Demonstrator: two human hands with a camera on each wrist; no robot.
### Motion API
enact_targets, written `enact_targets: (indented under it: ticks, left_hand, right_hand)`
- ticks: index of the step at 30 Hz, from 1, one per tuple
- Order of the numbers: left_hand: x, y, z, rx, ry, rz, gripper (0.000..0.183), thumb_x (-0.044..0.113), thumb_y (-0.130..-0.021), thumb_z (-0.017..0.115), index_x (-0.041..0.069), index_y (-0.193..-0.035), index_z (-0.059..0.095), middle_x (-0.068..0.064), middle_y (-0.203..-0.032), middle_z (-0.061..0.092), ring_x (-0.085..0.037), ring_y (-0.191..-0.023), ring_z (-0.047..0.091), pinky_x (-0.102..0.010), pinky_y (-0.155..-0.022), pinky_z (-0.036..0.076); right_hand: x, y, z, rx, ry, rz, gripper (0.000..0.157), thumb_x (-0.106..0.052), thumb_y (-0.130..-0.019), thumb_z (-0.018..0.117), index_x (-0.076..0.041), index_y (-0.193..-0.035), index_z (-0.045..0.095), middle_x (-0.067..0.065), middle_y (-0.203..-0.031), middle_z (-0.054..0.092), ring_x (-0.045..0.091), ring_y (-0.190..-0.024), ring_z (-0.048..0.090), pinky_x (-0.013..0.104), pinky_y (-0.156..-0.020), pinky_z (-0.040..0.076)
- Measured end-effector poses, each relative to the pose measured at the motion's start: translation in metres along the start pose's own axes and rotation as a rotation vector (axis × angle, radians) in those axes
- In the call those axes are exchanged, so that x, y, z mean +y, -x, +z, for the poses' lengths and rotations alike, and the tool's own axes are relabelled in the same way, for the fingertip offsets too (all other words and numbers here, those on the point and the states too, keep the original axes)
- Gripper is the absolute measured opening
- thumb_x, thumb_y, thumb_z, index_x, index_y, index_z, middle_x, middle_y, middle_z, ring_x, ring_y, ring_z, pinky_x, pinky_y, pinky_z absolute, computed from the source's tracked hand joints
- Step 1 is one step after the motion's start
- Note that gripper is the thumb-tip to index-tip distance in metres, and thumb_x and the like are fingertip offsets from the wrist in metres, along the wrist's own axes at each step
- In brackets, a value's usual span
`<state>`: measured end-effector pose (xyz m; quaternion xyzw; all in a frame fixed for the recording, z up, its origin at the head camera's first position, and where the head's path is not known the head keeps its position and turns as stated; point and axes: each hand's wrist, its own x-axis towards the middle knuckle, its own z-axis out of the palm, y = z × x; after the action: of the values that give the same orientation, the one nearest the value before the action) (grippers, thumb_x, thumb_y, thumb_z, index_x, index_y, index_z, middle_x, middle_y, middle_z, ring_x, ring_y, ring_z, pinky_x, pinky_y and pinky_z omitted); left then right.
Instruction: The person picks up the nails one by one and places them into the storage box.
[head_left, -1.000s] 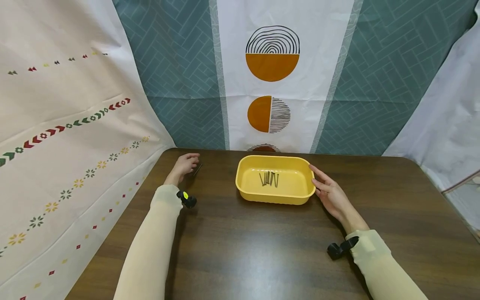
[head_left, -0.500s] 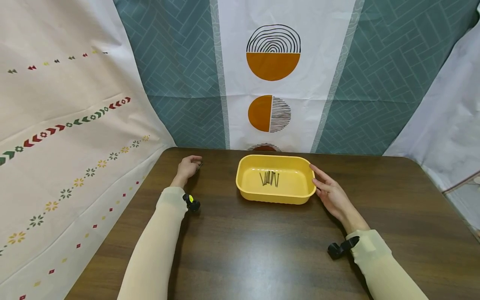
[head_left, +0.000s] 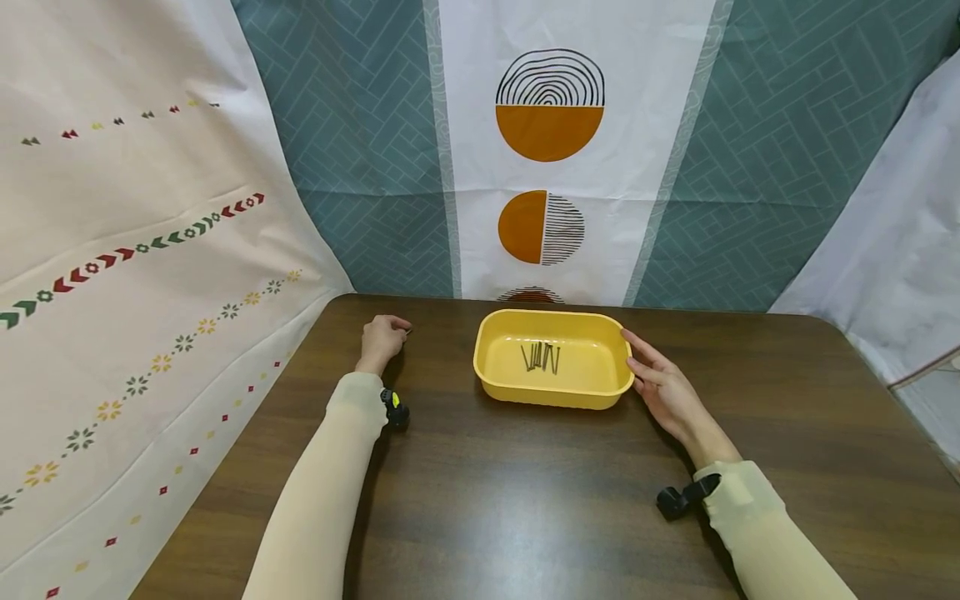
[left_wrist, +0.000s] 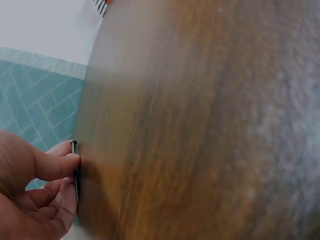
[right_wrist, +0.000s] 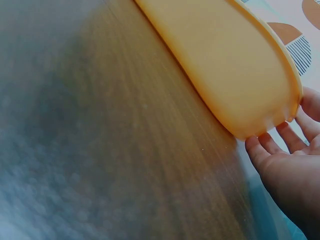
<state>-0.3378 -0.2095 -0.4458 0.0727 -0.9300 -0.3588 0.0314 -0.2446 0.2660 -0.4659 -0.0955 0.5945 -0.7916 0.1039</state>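
My left hand (head_left: 383, 337), over the far left part of the table, pinches a nail between thumb and fingers. In the left wrist view that nail (left_wrist: 77, 184) is thin and dark, with a flat head standing above the thumb. A yellow plastic tray (head_left: 555, 398) sits at the far middle of the table. Several similar nails (head_left: 542, 357) lie together on its floor. At the tray's right end, my right hand (head_left: 670, 402) touches the outside wall with fairly straight, spread fingers. The right wrist view shows those fingertips (right_wrist: 251, 142) against the tray's end.
The brown wooden table (head_left: 480, 500) has rounded far corners. A teal and white patterned cloth (head_left: 360, 167) hangs right behind its far edge. Pale cloths hang along the left and right sides. Each wrist carries a small black camera (head_left: 678, 502).
My left hand has moved a little to the right. The nail beside it on the table is now pinched in its fingers. My right hand and the tray stay in place.
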Motion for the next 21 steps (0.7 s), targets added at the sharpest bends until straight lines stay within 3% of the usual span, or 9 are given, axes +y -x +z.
enact_targets:
  ticks: [8,12,16,19,21]
  left_hand:
    - [0.002,0.000,-0.003,-0.030,0.012,-0.035,0.028,0.009,-0.104,0.057,0.006,-0.122,0.077,-0.019,-0.132,0.067,-0.037,-0.115,0.059,-0.047,-0.093,0.048]
    - [0.004,-0.001,-0.005,-0.031,0.030,-0.002,0.026,0.009,-0.105,0.057,0.005,-0.123,0.076,-0.018,-0.132,0.068,-0.038,-0.124,0.057,-0.050,-0.102,0.046]
    - [0.007,-0.001,-0.007,-0.050,0.074,0.035,0.027,0.006,-0.104,0.059,0.003,-0.126,0.074,-0.018,-0.127,0.071,-0.033,-0.110,0.064,-0.040,-0.091,0.054]
    - [0.009,0.000,-0.008,-0.074,0.172,0.034,0.028,0.003,-0.103,0.060,-0.001,-0.129,0.071,-0.021,-0.121,0.072,-0.030,-0.097,0.068,-0.030,-0.076,0.059]
    - [0.011,0.001,-0.008,-0.088,0.249,0.024,0.029,0.001,-0.102,0.062,-0.003,-0.130,0.069,-0.023,-0.119,0.072,-0.032,-0.099,0.070,-0.028,-0.075,0.061]
  right_hand:
    - [0.001,-0.001,0.001,-0.011,-0.001,-0.007,0.061,-0.013,-0.112,0.045,-0.006,-0.167,0.019,0.013,-0.174,0.007,-0.002,-0.133,0.046,0.017,-0.105,0.044]
    - [0.001,0.000,0.001,-0.007,-0.003,-0.008,0.061,-0.013,-0.112,0.045,-0.007,-0.167,0.019,0.012,-0.174,0.007,-0.002,-0.133,0.046,0.017,-0.105,0.044]
    - [-0.001,0.000,0.001,0.000,0.001,0.000,0.061,-0.014,-0.112,0.046,-0.008,-0.167,0.020,0.011,-0.174,0.006,0.002,-0.140,0.041,0.017,-0.105,0.043]
    - [-0.002,0.000,0.001,0.006,0.008,0.007,0.061,-0.014,-0.112,0.047,-0.008,-0.167,0.020,0.010,-0.175,0.006,0.009,-0.146,0.033,0.016,-0.105,0.043]
    - [-0.002,0.000,0.000,0.009,0.013,0.009,0.061,-0.015,-0.112,0.047,-0.009,-0.167,0.021,0.010,-0.174,0.006,0.014,-0.149,0.029,0.016,-0.105,0.043]
